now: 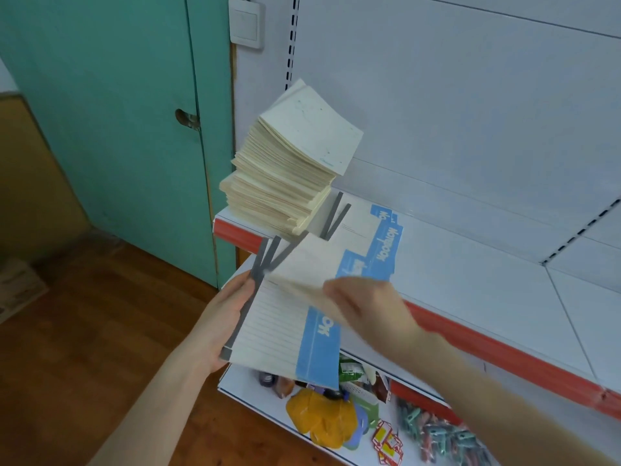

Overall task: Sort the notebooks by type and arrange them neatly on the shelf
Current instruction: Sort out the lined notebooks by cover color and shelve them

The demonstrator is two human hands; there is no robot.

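Currently, your left grip point(232, 317) holds a fanned bundle of grey-spined notebooks point(275, 331) by the spines, in front of the shelf point(470, 280) edge. Your right grip point(366, 307) is at the top cover, blurred, so its closure cannot be determined. Blue-banded notebooks point(383, 237) lie flat on the shelf beside a tall cream stack point(289, 169).

A tall, slightly skewed stack of cream notebooks point(285, 169) stands at the left end of the white, red-edged shelf point(487, 297). Just beside it lie grey-spined notebooks point(366, 230) with blue bands. A held bundle point(275, 331) of the same kind fans out before the shelf's edge — top cover lifted, ruled lines showing.
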